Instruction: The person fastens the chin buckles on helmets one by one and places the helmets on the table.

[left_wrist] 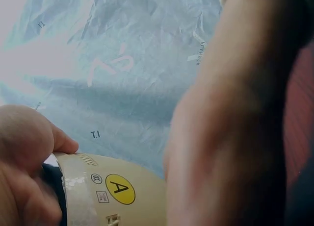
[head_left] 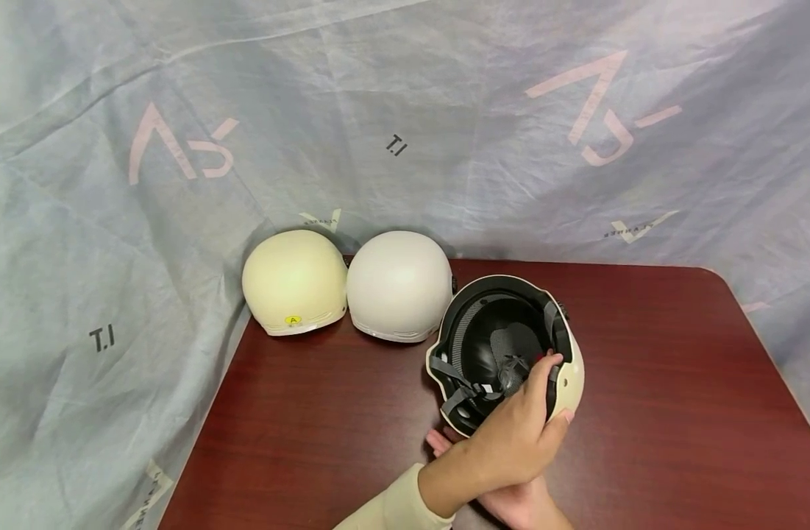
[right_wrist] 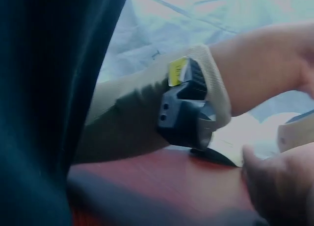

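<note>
Centre-left, the cream helmet [head_left: 295, 281] and white helmet [head_left: 399, 284] stand side by side; your left hand [head_left: 516, 437] grips the third helmet [head_left: 494, 342], seemingly not yet set down; your right hand [head_left: 516, 503] extends its fingers beneath.

The left wrist [head_left: 449, 475] crosses over the right hand [head_left: 512, 505], whose palm faces upward, fingers [head_left: 438, 444] extended; the left hand [head_left: 520, 433] grips, its thumb [head_left: 560, 422] set apart from its fingers.

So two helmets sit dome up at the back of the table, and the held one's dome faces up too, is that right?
Not quite: the head view shows the held helmet with its black inside facing up. The other cream helmet and the white helmet do sit dome up at the back of the table.
</note>
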Available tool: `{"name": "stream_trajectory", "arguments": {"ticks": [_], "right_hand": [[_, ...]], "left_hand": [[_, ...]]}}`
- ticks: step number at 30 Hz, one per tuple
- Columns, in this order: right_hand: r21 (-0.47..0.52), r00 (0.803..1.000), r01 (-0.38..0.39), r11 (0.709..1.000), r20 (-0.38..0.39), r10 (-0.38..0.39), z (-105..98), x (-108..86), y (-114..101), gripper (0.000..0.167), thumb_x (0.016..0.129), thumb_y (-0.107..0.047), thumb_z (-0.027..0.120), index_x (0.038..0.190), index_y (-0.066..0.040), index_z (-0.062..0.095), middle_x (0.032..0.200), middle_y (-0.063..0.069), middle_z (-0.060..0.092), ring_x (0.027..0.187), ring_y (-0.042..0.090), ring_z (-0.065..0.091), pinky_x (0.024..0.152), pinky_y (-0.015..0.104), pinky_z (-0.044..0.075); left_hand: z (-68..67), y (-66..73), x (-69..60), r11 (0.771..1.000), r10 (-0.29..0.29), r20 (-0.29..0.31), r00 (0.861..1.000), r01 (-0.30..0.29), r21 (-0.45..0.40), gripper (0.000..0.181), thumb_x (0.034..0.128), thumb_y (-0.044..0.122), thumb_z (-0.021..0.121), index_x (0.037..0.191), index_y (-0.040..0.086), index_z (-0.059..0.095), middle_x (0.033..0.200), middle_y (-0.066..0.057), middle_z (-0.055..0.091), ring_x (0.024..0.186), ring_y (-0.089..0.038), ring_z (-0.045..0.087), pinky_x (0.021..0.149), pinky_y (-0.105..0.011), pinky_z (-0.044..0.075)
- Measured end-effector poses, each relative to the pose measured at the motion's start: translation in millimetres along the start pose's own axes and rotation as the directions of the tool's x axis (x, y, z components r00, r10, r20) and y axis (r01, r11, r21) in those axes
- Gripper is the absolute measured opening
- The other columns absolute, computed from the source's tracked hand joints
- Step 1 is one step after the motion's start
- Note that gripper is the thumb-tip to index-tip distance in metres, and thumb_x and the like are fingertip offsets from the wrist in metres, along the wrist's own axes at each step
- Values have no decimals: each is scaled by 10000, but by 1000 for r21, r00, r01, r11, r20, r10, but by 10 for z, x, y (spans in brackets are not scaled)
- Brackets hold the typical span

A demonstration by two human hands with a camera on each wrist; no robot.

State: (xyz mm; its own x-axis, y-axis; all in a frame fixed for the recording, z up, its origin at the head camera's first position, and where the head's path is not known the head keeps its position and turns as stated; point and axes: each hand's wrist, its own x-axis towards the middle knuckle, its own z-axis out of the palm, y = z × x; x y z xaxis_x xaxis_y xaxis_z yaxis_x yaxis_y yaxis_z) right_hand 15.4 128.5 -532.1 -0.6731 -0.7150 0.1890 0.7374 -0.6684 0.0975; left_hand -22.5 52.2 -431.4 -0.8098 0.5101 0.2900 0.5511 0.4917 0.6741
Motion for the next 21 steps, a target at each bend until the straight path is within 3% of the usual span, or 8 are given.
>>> {"name": "stream_trajectory", "arguments": {"ticks": [3,5,10,12,16,21], "right_hand": [[70,999,13,997,33,-15,-26,116,91,614,1115,-310,388,1574,97,354,1668,229,392,1585,289,369,1352,355,197],[121,995,71,990,55,-78,-25,149,134,632,1113,-316,394,1571,115,337,1664,266,375,1590,324,353,1338,392,250],[201,976,190,961,68,-207,-23,126,201,598,1091,-311,444,1486,138,435,1578,292,482,1525,398,431,1309,470,310],[227,977,184,956,68,-204,-21,109,219,554,1075,-281,464,1435,139,482,1536,286,528,1480,403,480,1310,465,303],[321,979,154,934,79,-189,-15,133,241,573,1066,-252,475,1458,160,414,1552,324,461,1476,444,453,1315,469,286],[291,984,148,945,53,-170,-5,131,233,543,1047,-276,466,1395,142,473,1461,297,542,1390,412,516,1295,435,301]], "left_hand": [[-16,-5,-1,1000,16,10,1000,-16,-7,664,1079,220,556,1622,79,201,1642,-158,459,1496,-159,495,1216,-291,441],[-32,-9,-6,1000,25,36,999,-24,-17,665,1084,222,550,1623,75,189,1643,-169,446,1520,-158,462,1236,-291,416],[-52,-11,-28,999,47,93,995,-45,-26,658,1095,229,532,1622,71,170,1644,-188,423,1551,-163,417,1265,-267,363],[-53,-9,-32,998,50,98,994,-48,-28,660,1094,228,529,1621,71,164,1644,-190,420,1550,-162,417,1267,-259,356],[-53,-9,-28,998,53,93,994,-49,-38,668,1089,217,530,1619,63,153,1657,-195,392,1552,-172,411,1273,-262,345],[-58,-20,-24,997,60,74,995,-56,-49,674,1078,202,549,1606,51,158,1664,-198,370,1541,-182,422,1271,-265,350]]}}
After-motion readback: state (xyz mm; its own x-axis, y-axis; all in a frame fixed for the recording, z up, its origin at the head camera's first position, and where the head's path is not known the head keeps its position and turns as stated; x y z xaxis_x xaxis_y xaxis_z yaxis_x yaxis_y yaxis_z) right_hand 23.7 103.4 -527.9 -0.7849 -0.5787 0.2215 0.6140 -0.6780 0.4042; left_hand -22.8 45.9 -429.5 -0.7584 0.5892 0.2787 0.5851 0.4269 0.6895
